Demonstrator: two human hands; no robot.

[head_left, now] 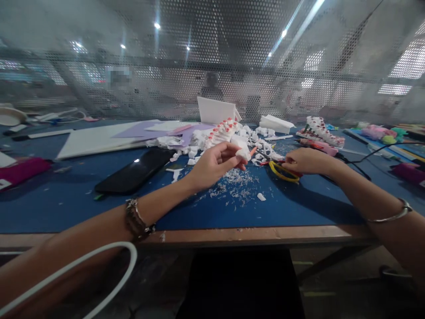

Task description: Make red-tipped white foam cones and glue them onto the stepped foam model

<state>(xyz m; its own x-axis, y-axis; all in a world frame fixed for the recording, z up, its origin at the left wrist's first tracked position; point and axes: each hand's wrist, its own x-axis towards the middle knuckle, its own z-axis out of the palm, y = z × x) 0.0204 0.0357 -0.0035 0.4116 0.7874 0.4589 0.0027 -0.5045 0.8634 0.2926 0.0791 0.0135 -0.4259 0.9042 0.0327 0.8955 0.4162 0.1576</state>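
Observation:
My left hand (214, 165) is raised over the table and pinches a small crumpled-looking white piece (244, 153) between thumb and fingers. To its right, my right hand (303, 160) has its fingers closed at the handles of a pair of yellow-handled scissors (283, 173). The scissors lie low over the table, their dark blades toward the white scraps; the fingers partly hide the handles. Behind my left hand stands a white, ridged model with red dots (222, 130). Fine white shavings (234, 186) and one loose white bit (261, 196) lie below the hands.
A black phone (137, 172) lies left of my left arm. White boards (96, 141) and purple sheets (139, 129) are stacked behind it. Another red-dotted white model (318, 128) stands back right, near colourful pompoms (378, 132). A white cable (128, 266) loops across my left forearm.

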